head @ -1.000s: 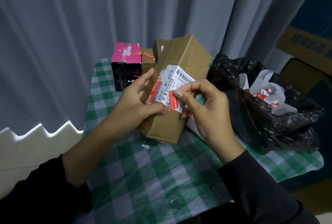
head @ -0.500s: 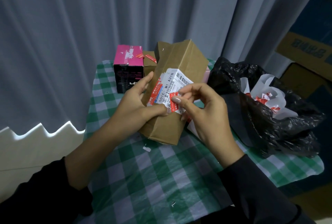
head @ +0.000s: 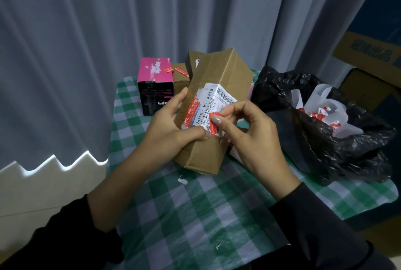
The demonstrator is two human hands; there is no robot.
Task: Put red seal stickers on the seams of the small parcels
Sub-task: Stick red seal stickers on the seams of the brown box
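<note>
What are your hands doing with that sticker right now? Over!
Left hand grips the brown parcel. Right hand pinches the red seal sticker against the white label. Nothing in the way; black bag sits to the right.

Label [head: 213, 105] on the parcel [head: 219, 74] is showing "501E- M1 A21B" next to barcodes; the smaller digits by them are blurring out. Print on the sticker [head: 213, 125], pink box [head: 155, 72] and carton [head: 368, 53] is coming out unreadable.
</note>
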